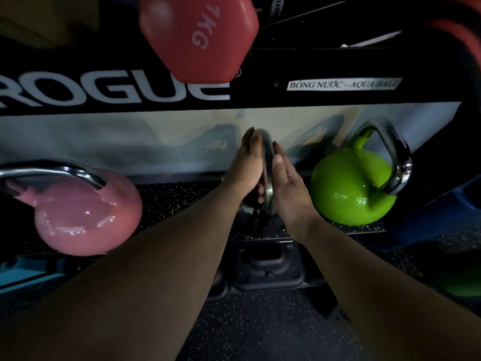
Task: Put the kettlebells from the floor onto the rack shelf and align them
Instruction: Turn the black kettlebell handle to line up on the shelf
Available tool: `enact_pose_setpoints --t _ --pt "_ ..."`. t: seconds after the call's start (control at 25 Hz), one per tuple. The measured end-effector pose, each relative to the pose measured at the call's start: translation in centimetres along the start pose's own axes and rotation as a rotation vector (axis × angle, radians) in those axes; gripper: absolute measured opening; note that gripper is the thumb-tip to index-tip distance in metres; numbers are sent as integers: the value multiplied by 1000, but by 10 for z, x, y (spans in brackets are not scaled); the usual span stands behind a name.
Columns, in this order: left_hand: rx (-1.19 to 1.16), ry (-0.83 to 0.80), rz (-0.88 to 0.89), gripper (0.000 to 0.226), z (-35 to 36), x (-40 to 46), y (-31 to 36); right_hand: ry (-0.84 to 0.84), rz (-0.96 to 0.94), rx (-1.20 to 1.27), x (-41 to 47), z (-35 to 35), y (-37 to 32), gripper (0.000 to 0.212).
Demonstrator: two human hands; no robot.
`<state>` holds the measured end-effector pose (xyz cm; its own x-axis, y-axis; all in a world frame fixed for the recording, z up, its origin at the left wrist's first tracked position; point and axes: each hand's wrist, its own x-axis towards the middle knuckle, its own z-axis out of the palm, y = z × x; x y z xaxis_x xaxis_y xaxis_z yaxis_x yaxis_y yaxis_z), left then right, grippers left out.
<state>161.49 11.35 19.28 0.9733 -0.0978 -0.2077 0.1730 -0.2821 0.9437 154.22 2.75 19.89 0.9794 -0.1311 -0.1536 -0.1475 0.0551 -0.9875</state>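
Observation:
A black kettlebell (247, 209) with a steel handle stands on the speckled rack shelf (166, 194), between a pink kettlebell (86, 214) on the left and a green kettlebell (348, 186) on the right. My left hand (246, 165) presses flat against the left side of the black kettlebell's handle, fingers tucked under it. My right hand (286, 186) lies against the handle's right side, thumb up. Both hands sandwich the handle; most of the black body is hidden behind my hands and forearms.
The upper rack beam (114, 87) reads ROGUE, with a red 7 kg dumbbell (200, 35) sticking out above it. A black rack foot (268, 267) sits on the dark rubber floor (260, 329) below the shelf. A blue object (442, 212) lies at the right.

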Motion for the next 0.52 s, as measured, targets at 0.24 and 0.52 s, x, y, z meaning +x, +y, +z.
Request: enact_pose_setpoints --t 0.24,0.52 --pt "454 50 -20 61 -16 -6 11 86 -140 -579 8 -14 -15 42" --pt "1028 163 302 57 -107 -41 -9 52 -459 -1144 -2 27 -54 43"
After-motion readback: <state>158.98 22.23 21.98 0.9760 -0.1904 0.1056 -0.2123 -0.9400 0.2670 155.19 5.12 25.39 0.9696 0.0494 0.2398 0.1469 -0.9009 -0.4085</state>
